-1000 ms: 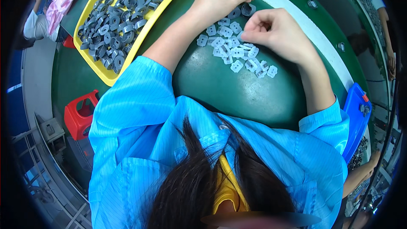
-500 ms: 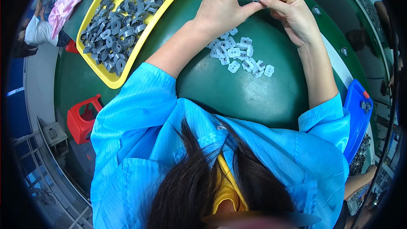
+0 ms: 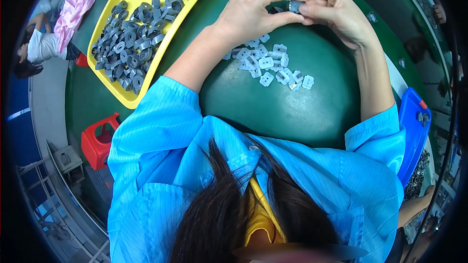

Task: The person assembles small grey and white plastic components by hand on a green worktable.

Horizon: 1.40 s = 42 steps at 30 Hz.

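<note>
Above the far part of the green table (image 3: 287, 112), my left hand (image 3: 253, 9) and my right hand (image 3: 341, 17) meet around a small grey plastic part (image 3: 294, 6). Fingertips of both hands pinch it, and they cover much of its shape. Just below the hands lies a loose group of small translucent white plastic pieces (image 3: 266, 63), each with holes. On the left, a yellow tray (image 3: 158, 53) contains many grey ring-shaped plastic parts (image 3: 131, 36).
A blue tray (image 3: 409, 117) with a few grey pieces stands at the right edge, beside a heap of small dark metallic parts (image 3: 417, 175). Another person's arm (image 3: 414, 209) shows there. A red stool (image 3: 99, 141) is at left. Pink cloth (image 3: 78, 9) hangs near another person at far left.
My right hand has shifted slightly right, and its fingers have closed further over the grey part. The grey part has turned a little between the fingertips. The whole view has shifted slightly.
</note>
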Motion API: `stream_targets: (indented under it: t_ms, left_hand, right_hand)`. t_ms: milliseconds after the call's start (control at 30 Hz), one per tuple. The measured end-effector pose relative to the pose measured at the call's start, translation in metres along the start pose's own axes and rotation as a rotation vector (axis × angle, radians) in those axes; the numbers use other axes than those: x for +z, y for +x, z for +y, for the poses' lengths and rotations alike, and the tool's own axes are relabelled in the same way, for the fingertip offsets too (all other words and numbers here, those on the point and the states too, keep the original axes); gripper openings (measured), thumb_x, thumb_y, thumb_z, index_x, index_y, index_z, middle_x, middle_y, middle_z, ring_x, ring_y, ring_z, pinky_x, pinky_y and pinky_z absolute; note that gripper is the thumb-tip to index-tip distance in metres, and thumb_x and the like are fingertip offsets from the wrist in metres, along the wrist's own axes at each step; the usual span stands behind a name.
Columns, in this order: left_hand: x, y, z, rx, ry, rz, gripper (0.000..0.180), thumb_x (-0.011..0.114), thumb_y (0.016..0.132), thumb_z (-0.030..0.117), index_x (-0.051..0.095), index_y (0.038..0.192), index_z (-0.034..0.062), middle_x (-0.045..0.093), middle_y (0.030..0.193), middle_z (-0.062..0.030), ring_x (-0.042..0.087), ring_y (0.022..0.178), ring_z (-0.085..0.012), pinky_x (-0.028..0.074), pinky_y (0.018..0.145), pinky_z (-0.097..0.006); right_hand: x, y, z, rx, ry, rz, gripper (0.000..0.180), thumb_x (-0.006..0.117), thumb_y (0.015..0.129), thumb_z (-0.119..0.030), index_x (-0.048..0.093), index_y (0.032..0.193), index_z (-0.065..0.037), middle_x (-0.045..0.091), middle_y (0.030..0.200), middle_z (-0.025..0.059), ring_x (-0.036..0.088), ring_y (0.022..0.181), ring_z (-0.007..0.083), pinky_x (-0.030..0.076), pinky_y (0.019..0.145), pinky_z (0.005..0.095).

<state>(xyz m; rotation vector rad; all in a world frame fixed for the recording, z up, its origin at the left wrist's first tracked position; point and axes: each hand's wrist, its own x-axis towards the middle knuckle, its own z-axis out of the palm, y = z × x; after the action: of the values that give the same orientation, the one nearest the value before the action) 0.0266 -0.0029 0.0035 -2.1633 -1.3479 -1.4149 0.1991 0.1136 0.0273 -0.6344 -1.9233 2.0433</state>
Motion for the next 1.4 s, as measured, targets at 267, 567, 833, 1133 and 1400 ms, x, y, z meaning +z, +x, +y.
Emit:
stream_targets:
  t_ms: [267, 567, 833, 1133, 1400]
  left_hand:
    - [0.001, -0.005, 0.001, -0.061, 0.048, -0.010, 0.034, 0.082, 0.068, 0.019, 0.068, 0.097, 0.0073, 0.061, 0.089, -0.0074, 0.058, 0.088, -0.0248, 0.044, 0.079, -0.036]
    - [-0.026, 0.001, 0.008, -0.584, -0.221, -0.507, 0.038, 0.067, 0.080, 0.005, 0.061, 0.117, 0.0071, 0.062, 0.116, -0.0068, 0.060, 0.101, -0.0152, 0.048, 0.088, -0.029]
    - [-0.013, -0.011, -0.012, -0.556, -0.238, -0.486, 0.031, 0.070, 0.083, 0.013, 0.065, 0.114, 0.0088, 0.067, 0.108, -0.0017, 0.063, 0.096, -0.0120, 0.050, 0.085, -0.028]
    - [-0.012, -0.006, -0.005, -0.782, -0.324, -0.221, 0.037, 0.074, 0.078, 0.008, 0.065, 0.114, 0.0028, 0.063, 0.082, -0.0068, 0.058, 0.066, -0.0093, 0.048, 0.058, -0.024]
    - [-0.005, -0.009, -0.007, -0.674, -0.227, -0.113, 0.032, 0.077, 0.076, 0.010, 0.061, 0.102, -0.0001, 0.064, 0.082, -0.0068, 0.058, 0.065, -0.0107, 0.049, 0.059, -0.025]
  right_hand:
    - [0.022, 0.000, 0.001, -0.202, -0.159, 0.159, 0.019, 0.065, 0.083, -0.006, 0.065, 0.103, -0.003, 0.067, 0.088, 0.0038, 0.062, 0.078, 0.0080, 0.051, 0.074, 0.0226]
    - [-0.032, 0.022, 0.030, -0.120, 0.075, 0.386, 0.011, 0.065, 0.080, -0.007, 0.063, 0.091, -0.006, 0.062, 0.076, 0.0001, 0.052, 0.064, 0.0070, 0.041, 0.061, 0.0193]
    - [-0.046, 0.024, 0.043, -0.426, -0.927, 0.902, 0.024, 0.067, 0.078, -0.007, 0.060, 0.100, 0.000, 0.063, 0.082, 0.0087, 0.060, 0.077, 0.0161, 0.048, 0.073, 0.0293]
    - [0.033, -0.024, -0.011, -0.145, -0.792, -0.300, 0.021, 0.071, 0.071, -0.010, 0.065, 0.090, -0.002, 0.061, 0.076, 0.0073, 0.060, 0.075, 0.0184, 0.049, 0.070, 0.0318]
    - [0.036, -0.016, -0.003, -0.181, -0.958, -0.171, 0.031, 0.077, 0.069, -0.015, 0.063, 0.094, -0.002, 0.058, 0.078, 0.0108, 0.058, 0.077, 0.0261, 0.047, 0.071, 0.0366]
